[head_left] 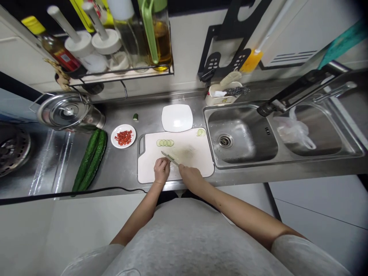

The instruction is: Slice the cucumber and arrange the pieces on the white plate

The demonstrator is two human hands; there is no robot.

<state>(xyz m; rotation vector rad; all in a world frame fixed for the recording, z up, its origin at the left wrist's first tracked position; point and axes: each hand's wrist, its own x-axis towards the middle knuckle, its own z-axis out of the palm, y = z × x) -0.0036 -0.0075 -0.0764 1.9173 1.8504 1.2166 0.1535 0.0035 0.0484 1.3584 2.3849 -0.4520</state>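
The right hand [192, 177] has its fingers clamped on the knife [168, 156] over the board [149, 163]; the left hand [161, 169] bunches its fingers beside it, hold unclear. Slices [165, 143] lie beyond. A plate [177, 118] crowds the far edge; dish [114, 138], cucumbers [90, 161] and cord [115, 188] lie left, sink [244, 134] right.

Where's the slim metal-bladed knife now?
Near the middle of the head view, the knife is in the right hand, over the white rectangular cutting board, beside the left hand.

Kitchen w/ dbl sink [247, 142]
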